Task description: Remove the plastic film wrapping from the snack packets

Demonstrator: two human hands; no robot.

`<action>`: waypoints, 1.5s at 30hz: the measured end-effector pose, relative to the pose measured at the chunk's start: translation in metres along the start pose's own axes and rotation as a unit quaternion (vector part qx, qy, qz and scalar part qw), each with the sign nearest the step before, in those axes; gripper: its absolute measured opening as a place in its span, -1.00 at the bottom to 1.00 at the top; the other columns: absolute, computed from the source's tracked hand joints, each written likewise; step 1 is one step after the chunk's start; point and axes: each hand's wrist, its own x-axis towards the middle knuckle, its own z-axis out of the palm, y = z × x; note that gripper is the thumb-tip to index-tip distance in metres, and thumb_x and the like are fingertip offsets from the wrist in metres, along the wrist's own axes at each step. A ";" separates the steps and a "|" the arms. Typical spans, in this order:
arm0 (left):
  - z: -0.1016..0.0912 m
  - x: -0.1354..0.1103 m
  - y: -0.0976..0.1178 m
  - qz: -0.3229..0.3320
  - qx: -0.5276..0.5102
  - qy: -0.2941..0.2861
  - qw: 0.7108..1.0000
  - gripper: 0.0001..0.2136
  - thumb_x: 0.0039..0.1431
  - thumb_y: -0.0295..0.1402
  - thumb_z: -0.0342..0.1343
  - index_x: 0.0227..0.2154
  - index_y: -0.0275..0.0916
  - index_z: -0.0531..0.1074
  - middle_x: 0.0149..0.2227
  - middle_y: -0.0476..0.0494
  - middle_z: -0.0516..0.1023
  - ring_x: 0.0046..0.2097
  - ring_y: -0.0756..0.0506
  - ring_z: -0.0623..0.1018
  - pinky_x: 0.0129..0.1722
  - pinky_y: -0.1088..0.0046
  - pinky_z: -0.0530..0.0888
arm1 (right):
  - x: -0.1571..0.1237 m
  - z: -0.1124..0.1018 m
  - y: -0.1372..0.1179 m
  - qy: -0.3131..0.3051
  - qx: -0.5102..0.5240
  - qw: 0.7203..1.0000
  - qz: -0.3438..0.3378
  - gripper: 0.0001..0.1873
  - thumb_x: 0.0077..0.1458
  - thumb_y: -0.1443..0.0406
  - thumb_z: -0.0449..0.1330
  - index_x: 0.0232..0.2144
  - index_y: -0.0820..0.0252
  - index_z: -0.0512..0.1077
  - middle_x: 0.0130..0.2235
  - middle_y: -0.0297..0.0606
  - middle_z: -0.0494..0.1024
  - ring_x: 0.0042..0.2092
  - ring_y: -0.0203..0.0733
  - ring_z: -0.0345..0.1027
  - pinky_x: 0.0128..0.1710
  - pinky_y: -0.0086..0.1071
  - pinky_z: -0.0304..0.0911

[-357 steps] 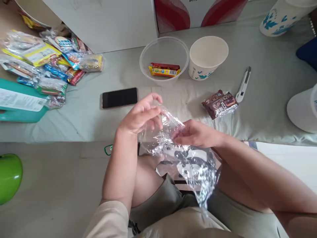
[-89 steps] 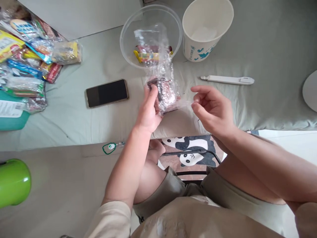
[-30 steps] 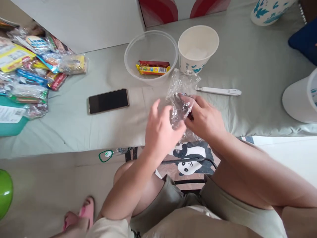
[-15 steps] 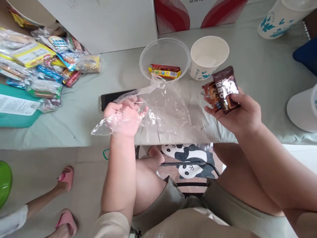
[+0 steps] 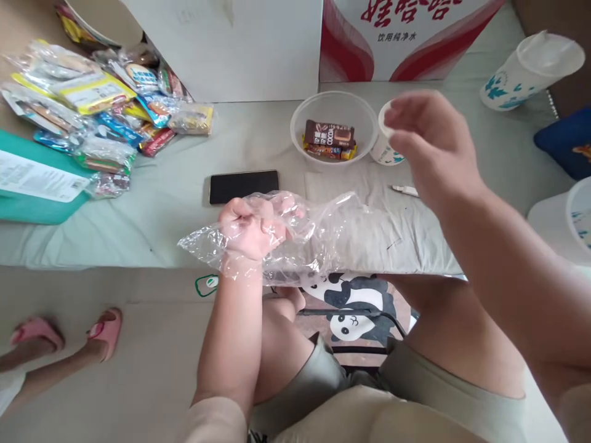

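Observation:
My left hand [image 5: 252, 229] is closed on a crumpled clear plastic bag [image 5: 323, 237], which drapes over the fingers and wrist at the front of the cloth-covered surface. My right hand [image 5: 436, 144], slightly blurred, is raised with its fingers apart and nothing in them. It hides part of a white paper cup [image 5: 386, 152]. Left of that cup stands a translucent plastic bowl [image 5: 300, 144]. Inside, a brown cocoa snack packet [image 5: 330, 133] lies on top of other small wrapped snacks.
A black phone [image 5: 244, 186] lies behind my left hand. Wrapped snacks [image 5: 111, 104] are heaped at the left. Boxes [image 5: 249, 49] stand behind. More paper cups [image 5: 512, 80] are at the right, and a white pen-like item [image 5: 405, 190] lies near my right hand. Another person's feet [image 5: 106, 332] show lower left.
The snack packets that my right hand held are now in the bowl, and that hand has let go and risen. The bag has bunched closer around my left hand. The view has shifted.

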 end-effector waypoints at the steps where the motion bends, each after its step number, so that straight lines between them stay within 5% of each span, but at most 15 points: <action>1: -0.001 0.000 -0.001 0.001 0.001 -0.004 1.000 -0.52 -0.03 0.02 0.05 -0.78 -0.18 0.02 -0.41 -0.29 0.37 -0.25 -0.22 0.49 -0.40 0.13 0.66 | -0.020 -0.002 0.005 -0.041 0.042 0.998 -0.006 -0.68 0.14 -0.02 0.34 -0.05 -0.31 0.48 0.14 -0.42 0.55 0.31 0.08 0.34 0.42 0.11 0.23; 4: 0.002 0.000 -0.003 -0.029 -0.011 -0.059 0.998 -0.59 -0.07 -0.08 0.06 -0.80 -0.21 0.13 -0.35 -0.32 0.43 -0.25 -0.21 0.52 -0.42 0.13 0.65 | -0.072 -0.003 0.018 -0.145 0.075 0.987 -0.001 -0.23 -0.02 -0.13 0.44 0.20 -0.16 0.38 0.32 -0.24 0.43 0.38 0.14 0.28 0.40 0.10 0.25; 6: 0.008 0.002 -0.005 -0.070 -0.015 -0.093 0.993 -0.67 -0.12 -0.16 0.09 -0.81 -0.25 0.26 -0.35 -0.30 0.45 -0.26 -0.20 0.54 -0.37 0.11 0.67 | -0.091 0.001 0.020 -0.162 0.073 0.984 0.014 -0.17 -0.03 -0.13 0.46 0.23 -0.07 0.35 0.29 -0.14 0.47 0.29 0.11 0.39 0.29 0.03 0.38; 11: 0.024 0.013 -0.014 -0.137 0.031 -0.110 0.984 -0.75 -0.20 -0.21 0.15 -0.80 -0.26 0.39 -0.43 -0.29 0.49 -0.29 -0.23 0.58 -0.33 0.12 0.66 | -0.087 0.003 0.017 -0.164 0.088 0.978 0.097 -0.52 0.14 -0.08 0.36 -0.03 0.06 0.53 -0.25 -0.21 0.67 -0.27 -0.16 0.58 -0.27 -0.28 0.52; 14: 0.022 0.019 -0.015 -0.163 0.066 -0.123 0.977 -0.79 -0.26 -0.25 0.16 -0.80 -0.25 0.41 -0.46 -0.27 0.51 -0.35 -0.21 0.59 -0.35 0.14 0.65 | -0.080 -0.002 0.023 -0.163 0.047 0.972 0.163 -0.68 0.20 0.03 0.33 -0.41 0.13 0.54 -0.61 -0.35 0.45 -0.61 -0.35 0.30 -0.61 -0.42 0.23; 16: 0.016 0.022 -0.012 -0.164 0.110 -0.106 0.975 -0.85 -0.29 -0.31 0.16 -0.79 -0.26 0.45 -0.50 -0.23 0.50 -0.41 -0.14 0.57 -0.42 0.28 0.60 | -0.079 -0.006 0.031 -0.111 0.046 0.970 0.209 -0.68 0.25 0.11 0.27 -0.50 0.13 0.50 -0.72 -0.44 0.27 -0.70 -0.40 0.09 -0.70 -0.45 0.02; 22: 0.007 0.028 -0.011 -0.155 0.317 0.114 0.929 -0.94 -0.27 -0.50 0.12 -0.67 -0.28 0.48 -0.59 -0.07 0.49 -0.55 0.05 0.47 -0.57 0.63 0.40 | -0.080 -0.021 0.054 0.020 0.092 0.958 0.272 -0.71 0.22 0.22 0.23 -0.55 0.12 0.49 -0.76 -0.46 0.17 -0.72 -0.41 -0.04 -0.71 -0.44 -0.09; 26: 0.022 0.033 -0.024 -0.050 0.270 0.213 0.938 -0.95 0.00 -0.48 0.17 -0.50 -0.23 0.49 -0.58 0.01 0.46 -0.56 0.06 0.46 -0.59 0.62 0.38 | -0.081 -0.027 0.056 0.024 0.081 0.958 0.275 -0.71 0.20 0.20 0.25 -0.55 0.13 0.52 -0.66 -0.36 0.35 -0.63 -0.36 0.17 -0.62 -0.41 0.11; 28: 0.030 0.035 -0.028 -0.027 0.254 0.207 0.944 -0.94 0.10 -0.43 0.19 -0.47 -0.21 0.48 -0.60 0.06 0.39 -0.61 0.08 0.38 -0.66 0.62 0.27 | -0.081 -0.027 0.053 0.019 0.094 0.957 0.273 -0.88 0.12 0.21 0.33 -0.40 0.11 0.58 -0.44 -0.27 0.57 -0.46 -0.27 0.42 -0.49 -0.37 0.31; 30: 0.035 0.037 -0.031 -0.041 0.261 0.185 0.947 -0.91 0.14 -0.41 0.20 -0.47 -0.21 0.49 -0.64 0.10 0.29 -0.67 0.10 0.23 -0.72 0.60 0.10 | -0.081 -0.026 0.048 0.007 0.105 0.955 0.278 -0.80 0.05 0.22 0.40 -0.23 0.08 0.58 -0.30 -0.25 0.64 -0.36 -0.21 0.51 -0.40 -0.33 0.40; 36: 0.029 0.041 -0.030 -0.025 0.309 0.166 0.936 -0.82 0.24 -0.36 0.16 -0.48 -0.23 0.51 -0.70 0.14 0.17 -0.69 0.11 0.08 -0.72 0.58 -0.01 | -0.080 -0.022 0.046 0.051 0.004 0.960 0.276 -0.72 0.21 0.12 0.29 -0.45 0.17 0.53 -0.67 -0.43 0.27 -0.66 -0.39 0.08 -0.66 -0.43 -0.03; 45: 0.014 0.039 -0.019 0.070 0.253 0.243 0.934 -0.65 0.22 -0.14 0.29 -0.57 -0.20 0.40 -0.73 0.15 0.12 -0.71 0.13 0.07 -0.72 0.54 -0.03 | -0.078 -0.025 0.056 0.138 0.031 0.967 0.214 -0.54 0.18 -0.07 0.32 -0.54 0.11 0.46 -0.72 -0.44 0.24 -0.69 -0.40 -0.01 -0.70 -0.42 -0.12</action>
